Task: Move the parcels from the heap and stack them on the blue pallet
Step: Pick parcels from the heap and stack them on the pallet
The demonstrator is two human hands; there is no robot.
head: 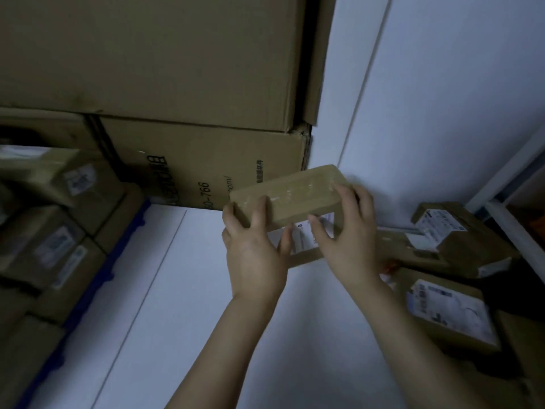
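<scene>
Holding a small brown parcel (pixel 290 196) in the air above the pale floor (pixel 191 305), the person grasps it at both ends. The left hand (pixel 253 255) wraps the left end with fingers curled over the top face. The right hand (pixel 345 240) clasps the right end, thumb on the near face. The parcel is an oblong cardboard box, glossy with tape on top and slightly tilted. A white shipping label (pixel 303 237) on its near face is partly covered by the fingers. It hangs between pallet and heap, touching neither.

Left: labelled stacked parcels (pixel 56 240), blurred, fill the blue pallet (pixel 97 278) up to its floor-side edge. Right: the heap (pixel 442 249) of labelled parcels lies on the floor by the white wall (pixel 442 98). Behind the held parcel stand two large cartons (pixel 177 69), one upon the other, the lower one printed.
</scene>
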